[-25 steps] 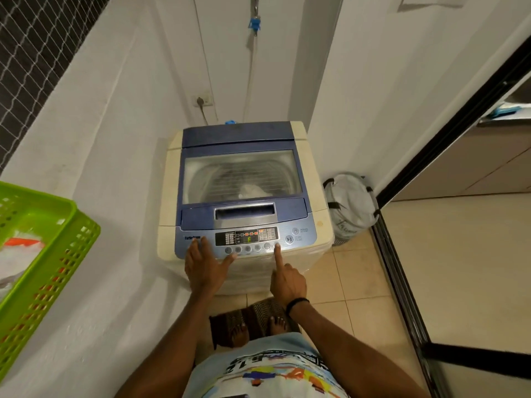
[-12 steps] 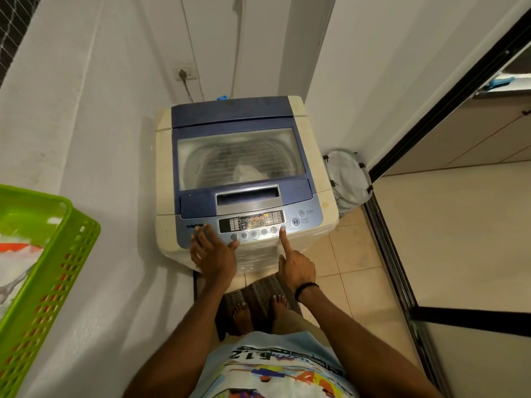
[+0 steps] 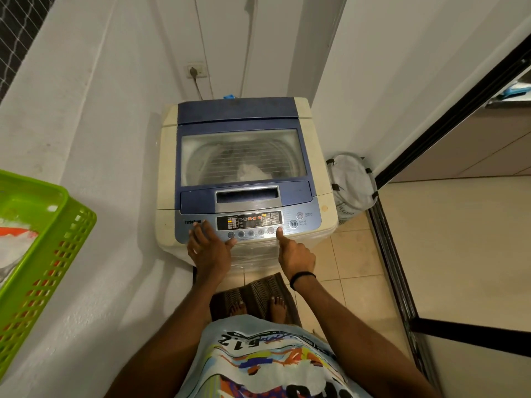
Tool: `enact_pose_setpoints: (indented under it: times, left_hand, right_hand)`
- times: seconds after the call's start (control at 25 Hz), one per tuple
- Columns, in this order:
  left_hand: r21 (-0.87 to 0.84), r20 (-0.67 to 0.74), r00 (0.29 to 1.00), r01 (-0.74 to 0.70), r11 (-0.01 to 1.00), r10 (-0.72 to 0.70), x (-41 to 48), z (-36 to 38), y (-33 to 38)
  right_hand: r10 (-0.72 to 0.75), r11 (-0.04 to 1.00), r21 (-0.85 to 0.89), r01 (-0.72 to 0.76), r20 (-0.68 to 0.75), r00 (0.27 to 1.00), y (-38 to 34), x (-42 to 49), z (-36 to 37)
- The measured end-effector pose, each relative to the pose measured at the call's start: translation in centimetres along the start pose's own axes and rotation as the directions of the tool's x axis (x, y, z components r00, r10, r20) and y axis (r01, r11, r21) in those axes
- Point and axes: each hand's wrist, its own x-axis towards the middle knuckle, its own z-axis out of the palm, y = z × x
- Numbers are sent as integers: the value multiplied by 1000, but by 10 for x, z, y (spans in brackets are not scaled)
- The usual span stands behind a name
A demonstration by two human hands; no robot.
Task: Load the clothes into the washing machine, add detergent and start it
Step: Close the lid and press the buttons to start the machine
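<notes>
A top-loading washing machine (image 3: 314, 145) with a blue lid (image 3: 238, 113) stands in the corner, lid closed. Through the lid's window a white garment (image 3: 249, 172) shows in the drum. The display on the control panel (image 3: 249, 221) is lit. My left hand (image 3: 208, 248) rests flat on the panel's left end, fingers spread. My right hand (image 3: 294, 255) points with its index finger, whose tip presses the rightmost small round button (image 3: 279, 229), just left of the start/pause button (image 3: 293, 224). No detergent container can be made out.
A green plastic basket (image 3: 43, 254) with white and orange contents sits on the ledge at left. A white laundry bag (image 3: 352, 182) stands right of the machine. A wall socket (image 3: 195, 70) is behind it, a striped mat (image 3: 258, 291) underfoot, a sliding-door track (image 3: 393, 268) at right.
Both hands stay on the panel; my right index finger remains on the row of small buttons. Only the head camera has shifted slightly.
</notes>
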Motion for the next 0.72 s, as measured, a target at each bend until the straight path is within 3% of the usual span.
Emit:
enact_pose_setpoints:
  times: [0.16, 0.36, 0.72]
  left_hand:
    - [22, -9, 1000, 2, 1000, -2, -1, -2, 0]
    - [25, -19, 1000, -2, 1000, 2, -1, -2, 1]
    - [35, -41, 999, -2, 999, 4, -1, 0, -1]
  right_hand:
    - [-46, 998, -42, 48, 47, 998, 5, 10, -13]
    - [-128, 988, -83, 128, 1, 992, 8, -1, -9]
    - [-126, 987, -96, 128, 22, 992, 9, 4, -4]
